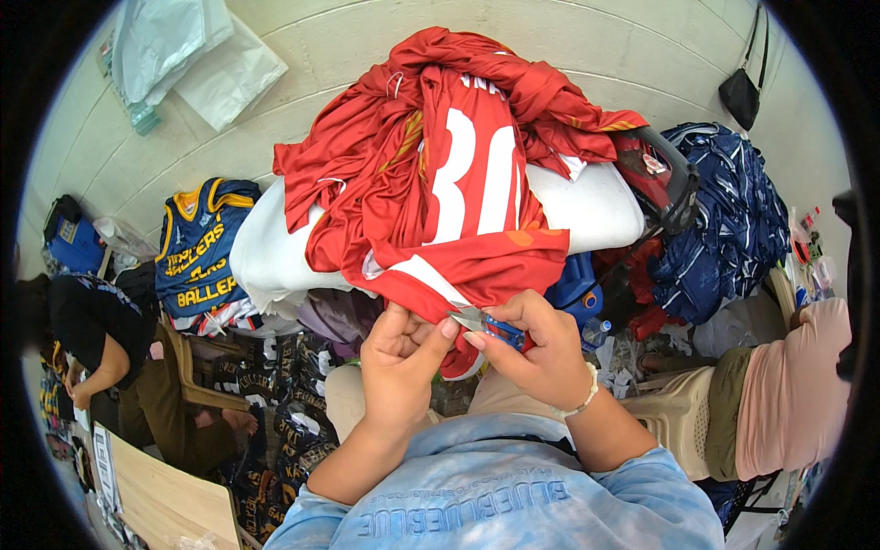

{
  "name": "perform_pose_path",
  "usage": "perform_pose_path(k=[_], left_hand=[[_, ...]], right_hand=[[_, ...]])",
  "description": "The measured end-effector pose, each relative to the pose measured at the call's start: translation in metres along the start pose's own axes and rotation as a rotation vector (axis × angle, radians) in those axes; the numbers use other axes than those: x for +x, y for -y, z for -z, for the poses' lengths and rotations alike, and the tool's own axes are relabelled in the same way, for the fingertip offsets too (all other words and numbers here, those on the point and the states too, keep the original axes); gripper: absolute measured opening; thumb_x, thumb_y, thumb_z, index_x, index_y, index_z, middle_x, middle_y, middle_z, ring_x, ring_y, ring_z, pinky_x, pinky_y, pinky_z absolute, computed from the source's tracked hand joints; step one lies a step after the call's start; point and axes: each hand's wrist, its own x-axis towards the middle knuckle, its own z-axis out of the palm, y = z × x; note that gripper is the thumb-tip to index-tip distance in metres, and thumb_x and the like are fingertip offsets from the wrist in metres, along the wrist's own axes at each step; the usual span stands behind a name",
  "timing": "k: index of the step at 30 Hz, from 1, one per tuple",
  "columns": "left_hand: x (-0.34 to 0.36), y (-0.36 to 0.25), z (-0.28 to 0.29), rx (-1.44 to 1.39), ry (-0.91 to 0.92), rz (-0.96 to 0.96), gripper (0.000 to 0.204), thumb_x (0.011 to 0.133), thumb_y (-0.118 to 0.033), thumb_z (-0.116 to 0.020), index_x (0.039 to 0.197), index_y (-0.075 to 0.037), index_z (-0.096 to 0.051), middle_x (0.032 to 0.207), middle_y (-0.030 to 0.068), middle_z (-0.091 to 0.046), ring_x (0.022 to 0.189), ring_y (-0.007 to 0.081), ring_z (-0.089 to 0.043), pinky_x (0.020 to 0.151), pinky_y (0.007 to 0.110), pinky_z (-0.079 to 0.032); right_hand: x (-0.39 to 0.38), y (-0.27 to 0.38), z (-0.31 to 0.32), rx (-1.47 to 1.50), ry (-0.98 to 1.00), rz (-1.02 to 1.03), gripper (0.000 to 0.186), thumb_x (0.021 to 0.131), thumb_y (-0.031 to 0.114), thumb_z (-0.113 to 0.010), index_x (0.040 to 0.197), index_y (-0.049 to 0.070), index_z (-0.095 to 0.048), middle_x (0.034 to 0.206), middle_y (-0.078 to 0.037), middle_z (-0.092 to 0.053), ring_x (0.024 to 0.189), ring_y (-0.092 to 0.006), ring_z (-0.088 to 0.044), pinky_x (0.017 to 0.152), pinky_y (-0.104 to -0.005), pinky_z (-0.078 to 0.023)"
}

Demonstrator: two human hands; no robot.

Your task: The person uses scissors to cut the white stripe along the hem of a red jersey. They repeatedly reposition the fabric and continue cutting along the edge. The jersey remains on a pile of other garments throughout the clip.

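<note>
A red sports jersey (417, 206) with large white digits lies heaped over a white padded board (587, 206) in front of me. My left hand (399, 367) pinches the near edge of the red cloth between thumb and fingers. In my right hand (545, 353) is a pair of small thread snips (507, 334) with blue handles. Their metal blades point left, at the cloth edge beside my left thumb. Whether the blades touch the fabric, I cannot tell.
Dark blue patterned garments (724, 220) are piled at the right, beside a red and black appliance (655, 174). A navy and yellow jersey (203, 252) hangs at the left. One person (101, 321) sits at the far left; another, in pink (797, 394), is close on my right by a beige plastic chair (674, 412).
</note>
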Motion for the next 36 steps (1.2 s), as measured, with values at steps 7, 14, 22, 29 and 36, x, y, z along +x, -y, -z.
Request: perform_pose_path(k=[7,14,22,29,36], left_hand=[[0.002,0.0,-0.002,0.046,0.004,-0.013,0.042,0.089,0.003,-0.06,0.129,0.001,-0.048,0.106,0.0071,-0.065,0.085,0.0076,-0.06,0.07,0.021,-0.045],[0.003,-0.003,-0.008,-0.045,-0.026,0.014,0.057,0.09,0.006,-0.057,0.141,-0.001,-0.032,0.115,0.0097,-0.061,0.102,0.0143,-0.061,0.087,0.027,-0.05],[0.014,0.0,0.001,-0.181,-0.121,0.028,0.055,0.091,0.002,-0.055,0.141,-0.006,-0.033,0.117,0.0072,-0.06,0.1,0.0128,-0.062,0.077,0.023,-0.053],[0.014,0.001,0.002,-0.149,-0.068,0.018,0.056,0.09,0.004,-0.055,0.141,-0.004,-0.033,0.117,0.0082,-0.06,0.101,0.0127,-0.062,0.079,0.024,-0.053],[0.012,0.0,-0.002,-0.1,-0.079,0.037,0.059,0.09,0.004,-0.057,0.142,-0.003,-0.032,0.114,0.0074,-0.061,0.098,0.0111,-0.062,0.077,0.022,-0.05]], right_hand=[[-0.003,-0.004,-0.002,-0.066,-0.01,-0.006,0.02,0.084,0.016,-0.073,0.089,0.001,-0.06,0.074,-0.008,-0.064,0.062,-0.0119,-0.062,0.055,-0.0266,-0.048],[-0.003,-0.009,-0.012,0.578,0.052,-0.303,0.018,0.087,0.013,-0.071,0.089,0.002,-0.056,0.073,0.003,-0.054,0.068,-0.0026,-0.047,0.06,-0.0207,-0.04],[-0.003,-0.016,0.002,0.291,0.144,-0.228,0.019,0.085,0.011,-0.071,0.09,0.001,-0.056,0.071,0.003,-0.053,0.066,-0.0026,-0.044,0.058,-0.0208,-0.038],[-0.009,-0.015,0.002,0.187,0.074,-0.137,0.027,0.081,0.015,-0.076,0.094,0.001,-0.056,0.078,-0.007,-0.065,0.071,-0.0088,-0.06,0.063,-0.0243,-0.047],[-0.008,-0.015,0.001,0.086,0.025,-0.08,0.03,0.078,0.019,-0.079,0.094,0.0,-0.061,0.079,-0.008,-0.067,0.068,-0.012,-0.064,0.06,-0.0263,-0.049]])
